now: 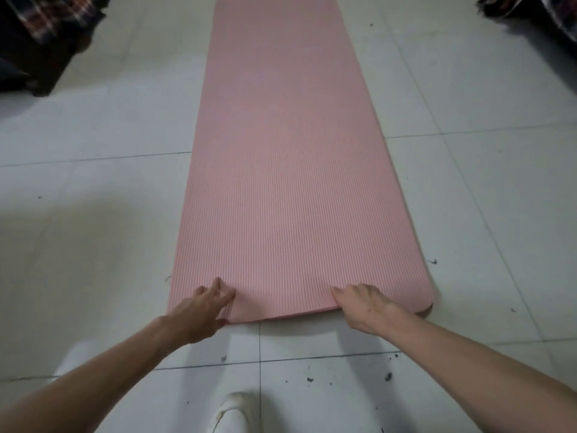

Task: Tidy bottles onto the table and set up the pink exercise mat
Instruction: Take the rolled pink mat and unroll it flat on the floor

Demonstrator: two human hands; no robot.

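The pink exercise mat (pixel 290 170) lies unrolled flat on the white tiled floor, running from its near end by my hands away to the top of the view. My left hand (pixel 199 310) grips the mat's near edge toward its left corner, fingers on top and thumb under the lifted lip. My right hand (pixel 363 304) rests on the near edge toward the right, fingers pressed on the mat surface and curled over the edge. No bottles or table are in view.
Dark furniture draped with plaid cloth (pixel 43 29) stands at the far left, and another dark plaid-covered object (pixel 537 10) at the far right. My white shoe (pixel 234 410) is at the bottom centre. Small dark specks dot the floor tiles (pixel 387 376).
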